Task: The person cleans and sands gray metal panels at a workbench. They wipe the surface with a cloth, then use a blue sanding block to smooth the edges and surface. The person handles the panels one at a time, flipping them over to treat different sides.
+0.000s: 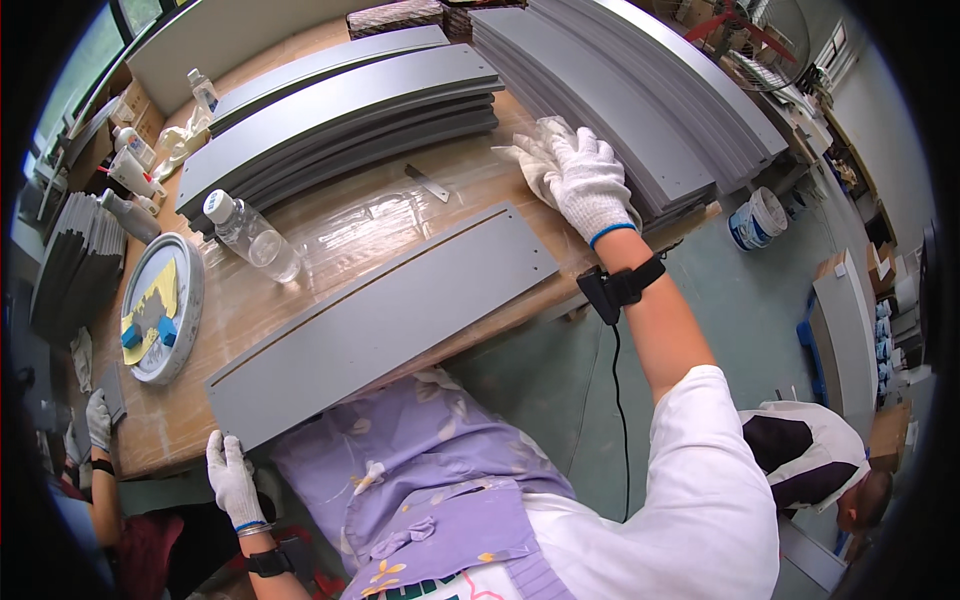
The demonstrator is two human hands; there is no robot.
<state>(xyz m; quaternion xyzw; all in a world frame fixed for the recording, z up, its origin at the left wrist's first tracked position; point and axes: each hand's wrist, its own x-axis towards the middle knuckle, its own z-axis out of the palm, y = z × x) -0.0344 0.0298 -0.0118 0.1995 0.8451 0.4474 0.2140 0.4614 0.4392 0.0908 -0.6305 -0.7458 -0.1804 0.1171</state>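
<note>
A long grey panel (380, 320) with a narrow slot along its far edge and small holes at its right end lies slanted across the near side of the table. My right hand (592, 185), in a white knit glove, is closed on a crumpled whitish cloth (532, 158), beyond the panel's right end and beside a tall panel stack (600, 90). At the panel's near left corner is my left hand (232, 482), also gloved, its fingers stretched out along the edge. Whether they press on the panel I cannot tell. A small flat blade (428, 183) lies beyond the panel.
More grey panels (350, 110) are stacked at the back. A clear bottle (252, 238) and a round white lid (160, 310) holding a yellow sheet and blue blocks stand left. A co-worker's gloved hand (98, 420) is at far left; another person (810, 455) bends at right.
</note>
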